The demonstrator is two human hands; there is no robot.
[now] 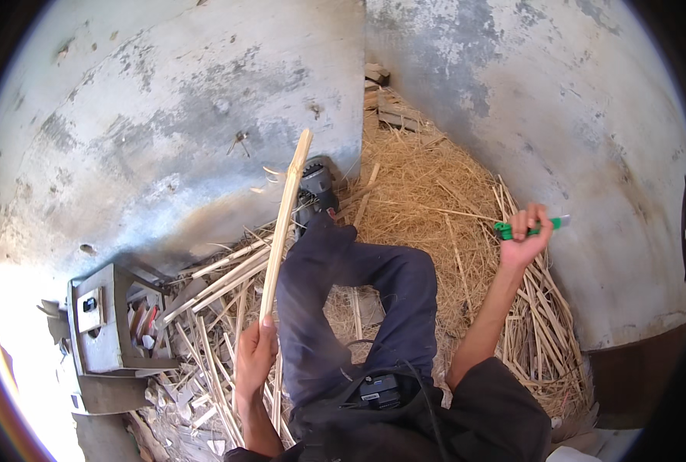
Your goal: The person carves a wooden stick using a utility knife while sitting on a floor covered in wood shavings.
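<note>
My left hand (254,356) is closed round the lower end of a long pale split bamboo strip (283,219), which slants up and away past my left knee. Thin pale shavings (272,171) show beside its upper part, against the wall. Out to the right, my raised right hand (526,237) grips a green-handled utility knife (503,231), its short metal blade pointing right. The blade is well apart from the strip.
Fine straw-like shavings (420,189) heap in the far corner between two worn walls (174,100). Loose strips (224,281) lie left of my legs, and a bundle of thin sticks (547,331) leans at right. A small wooden stool (97,339) stands at left.
</note>
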